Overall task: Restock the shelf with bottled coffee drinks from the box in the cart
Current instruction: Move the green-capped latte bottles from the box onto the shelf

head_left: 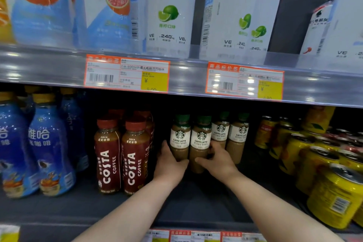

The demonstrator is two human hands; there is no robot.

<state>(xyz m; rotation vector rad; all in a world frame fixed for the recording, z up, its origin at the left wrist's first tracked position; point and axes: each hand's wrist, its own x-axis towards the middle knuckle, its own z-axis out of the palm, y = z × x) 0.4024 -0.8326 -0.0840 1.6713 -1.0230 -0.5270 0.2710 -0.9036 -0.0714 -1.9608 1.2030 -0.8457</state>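
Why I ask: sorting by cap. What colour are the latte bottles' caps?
Green caps, best in head view.

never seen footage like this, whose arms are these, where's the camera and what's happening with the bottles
There is no machine here. These are a person's two bare arms, filmed by one wide-angle camera worn on their head, looking forward and down at a shop shelf. The left hand grips one caffe latte bottle, and the right hand grips a second latte bottle right beside it. Two more latte bottles stand further back to the right. To the left are red Costa bottles, then blue bottles. Yellow cans sit on the right. The shelf above holds tall lime drinks.
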